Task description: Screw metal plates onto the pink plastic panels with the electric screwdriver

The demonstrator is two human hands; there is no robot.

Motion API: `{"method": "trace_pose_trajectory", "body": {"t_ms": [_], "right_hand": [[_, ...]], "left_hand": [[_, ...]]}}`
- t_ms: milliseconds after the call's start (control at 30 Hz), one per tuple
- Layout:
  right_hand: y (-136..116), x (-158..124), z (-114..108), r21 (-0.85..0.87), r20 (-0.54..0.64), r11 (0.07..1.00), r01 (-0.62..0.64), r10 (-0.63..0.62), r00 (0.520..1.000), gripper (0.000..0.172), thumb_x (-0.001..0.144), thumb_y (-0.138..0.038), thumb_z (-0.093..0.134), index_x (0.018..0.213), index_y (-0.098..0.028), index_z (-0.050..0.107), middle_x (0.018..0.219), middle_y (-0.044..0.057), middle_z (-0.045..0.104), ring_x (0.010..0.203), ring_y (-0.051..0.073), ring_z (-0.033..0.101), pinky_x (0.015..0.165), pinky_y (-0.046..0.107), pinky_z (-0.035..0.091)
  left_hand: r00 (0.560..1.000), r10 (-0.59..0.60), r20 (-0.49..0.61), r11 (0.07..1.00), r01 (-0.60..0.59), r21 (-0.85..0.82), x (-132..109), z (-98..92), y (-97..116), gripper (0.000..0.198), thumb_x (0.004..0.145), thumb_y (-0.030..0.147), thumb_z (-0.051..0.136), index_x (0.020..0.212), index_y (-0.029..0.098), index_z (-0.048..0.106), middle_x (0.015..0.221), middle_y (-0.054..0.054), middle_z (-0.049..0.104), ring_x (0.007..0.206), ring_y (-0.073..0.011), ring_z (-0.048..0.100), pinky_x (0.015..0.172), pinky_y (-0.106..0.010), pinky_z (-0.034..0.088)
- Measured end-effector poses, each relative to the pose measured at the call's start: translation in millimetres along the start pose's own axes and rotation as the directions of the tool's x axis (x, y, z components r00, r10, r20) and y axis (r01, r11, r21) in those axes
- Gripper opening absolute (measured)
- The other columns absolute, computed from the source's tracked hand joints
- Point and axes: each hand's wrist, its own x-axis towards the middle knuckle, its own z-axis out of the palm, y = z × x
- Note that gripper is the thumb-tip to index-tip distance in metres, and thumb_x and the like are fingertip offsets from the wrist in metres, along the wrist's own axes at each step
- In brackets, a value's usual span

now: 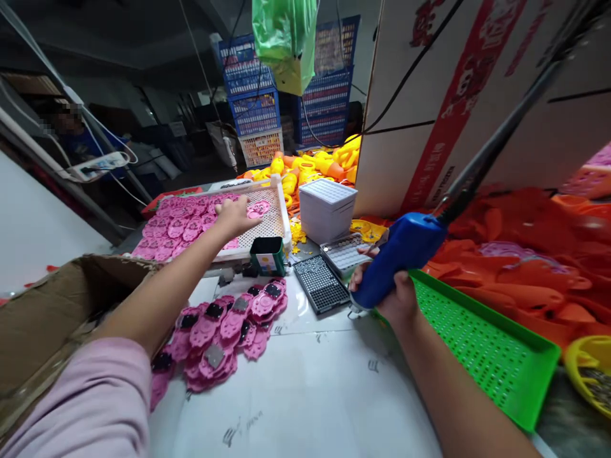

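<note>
My left hand [235, 215] reaches over a white perforated tray [281, 210] partly covered with pink plastic parts [179, 222]. Its fingers look spread, and one loose pink part [259, 208] lies just beyond the fingertips on the bare right side of the tray. My right hand [401, 299] is wrapped round a blue electric screwdriver [405, 248], which hangs from a dark rod and cable; the tool slants down to the left, above the table. Nearer to me, a heap of pink parts with black and grey squares [229, 327] lies on the white table [305, 394], below my left forearm.
A black grid tray [321, 284] and a dark green open box [267, 254] stand mid-table, with a stack of white trays [328, 210] behind. At right are a green perforated basket [482, 350] and orange parts [515, 254]. A cardboard box [62, 318] stands left.
</note>
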Motion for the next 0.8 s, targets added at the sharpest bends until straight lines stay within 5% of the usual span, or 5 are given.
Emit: {"method": "trace_pose_trajectory", "body": {"t_ms": [200,367,467,600,800], "right_hand": [[2,0,-5,0.003,0.017,1.000,-0.014,0.014,1.000,0.067,0.055,-0.073,0.077,0.099,-0.024,0.066,0.060,0.000,0.067,0.050,0.019,0.062,0.048,0.032,0.051],[5,0,-12,-0.006,0.059,1.000,-0.005,0.005,0.998,0.066,0.060,-0.073,0.074,0.105,-0.025,0.066,0.062,0.000,0.066,0.051,0.018,0.061,0.047,0.034,0.052],[9,0,-17,-0.021,0.084,1.000,0.019,-0.017,0.996,0.060,0.077,-0.071,0.063,0.107,-0.019,0.064,0.068,-0.001,0.065,0.056,0.014,0.061,0.052,0.030,0.053],[14,1,-23,-0.038,0.086,0.999,0.034,-0.030,0.996,0.050,0.094,-0.060,0.048,0.105,-0.014,0.063,0.076,0.000,0.064,0.061,0.010,0.060,0.061,0.028,0.055],[11,1,-19,-0.058,0.041,0.998,0.009,-0.007,0.999,0.064,0.076,-0.075,0.059,0.104,-0.017,0.064,0.065,-0.002,0.063,0.057,0.014,0.063,0.058,0.032,0.056]], "left_hand": [[0.989,0.145,-0.001,0.986,-0.144,-0.082,-105,-18.7,13,0.057,0.086,0.051,0.060,0.130,0.018,0.050,0.113,-0.011,0.066,0.113,-0.0332,0.053,0.098,-0.045,0.034],[0.906,0.408,0.115,0.907,-0.387,-0.168,-202,6.7,37,0.054,0.078,0.048,0.071,0.122,0.021,0.059,0.109,-0.009,0.069,0.110,-0.0323,0.054,0.098,-0.043,0.034],[0.825,0.531,0.191,0.841,-0.487,-0.236,-244,31.1,51,0.049,0.078,0.049,0.072,0.117,0.020,0.062,0.107,-0.010,0.071,0.108,-0.0318,0.057,0.097,-0.043,0.036],[0.803,0.547,0.237,0.830,-0.482,-0.280,-269,61.4,59,0.053,0.079,0.052,0.072,0.118,0.019,0.061,0.107,-0.013,0.072,0.109,-0.0340,0.057,0.097,-0.047,0.036],[0.848,0.461,0.262,0.865,-0.363,-0.347,-274,80.0,56,0.058,0.082,0.055,0.067,0.126,0.019,0.057,0.118,-0.014,0.070,0.116,-0.0363,0.054,0.101,-0.053,0.034]]}}
